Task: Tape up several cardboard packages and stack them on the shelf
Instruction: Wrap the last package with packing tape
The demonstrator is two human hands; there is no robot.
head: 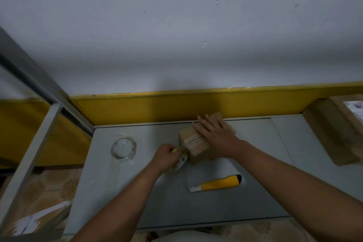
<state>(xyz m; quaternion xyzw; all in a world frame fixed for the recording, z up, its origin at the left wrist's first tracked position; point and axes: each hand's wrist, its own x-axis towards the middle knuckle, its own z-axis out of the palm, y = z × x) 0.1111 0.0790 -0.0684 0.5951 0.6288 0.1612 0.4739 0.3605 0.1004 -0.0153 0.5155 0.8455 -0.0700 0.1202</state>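
Box [194, 144] is pressed under flat-fingered right hand [216, 137]; small tool [182, 160] is gripped in left hand [166, 155] at box's 8 o'clock, knife [218, 182] at 5.

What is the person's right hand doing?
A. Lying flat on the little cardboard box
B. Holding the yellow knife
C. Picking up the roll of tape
A: the right hand lies flat, fingers straight, on top of the little cardboard box, while the yellow knife and the roll of tape sit untouched on the table.
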